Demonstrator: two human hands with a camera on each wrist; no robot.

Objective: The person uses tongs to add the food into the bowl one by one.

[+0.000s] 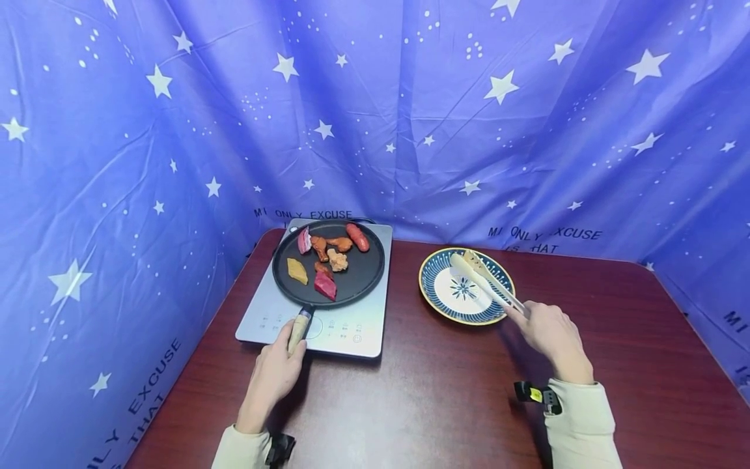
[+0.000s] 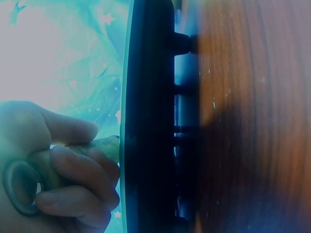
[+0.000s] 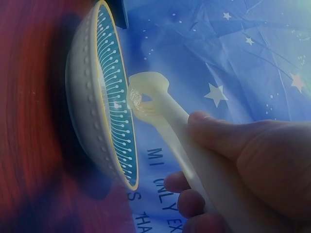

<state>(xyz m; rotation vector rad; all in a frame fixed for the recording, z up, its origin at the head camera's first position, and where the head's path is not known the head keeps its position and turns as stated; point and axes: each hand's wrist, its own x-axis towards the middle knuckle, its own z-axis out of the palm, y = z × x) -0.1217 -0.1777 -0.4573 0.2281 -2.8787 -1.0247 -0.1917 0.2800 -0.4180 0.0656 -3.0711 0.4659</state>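
My left hand (image 1: 274,372) grips the wooden-look handle (image 1: 299,332) of a flat black frying pan (image 1: 364,279); in the left wrist view the fingers curl round it. The pan bears a red sausage (image 1: 357,237), drumsticks (image 1: 319,248), a fried nugget (image 1: 337,260), a red meat piece (image 1: 325,285), a yellow piece (image 1: 297,271) and a pink-white piece (image 1: 304,240). With my right hand (image 1: 552,335) I hold pale tongs (image 3: 180,131), their tips over a blue-patterned plate (image 1: 431,301). Whether anything sits between the tips, I cannot tell.
Under the pan is a silver induction cooker (image 1: 263,326) with touch controls along its front. Both cooker and plate stand on a dark red wooden table (image 1: 445,397). A blue star-printed curtain (image 1: 404,143) hangs behind the table and along its sides.
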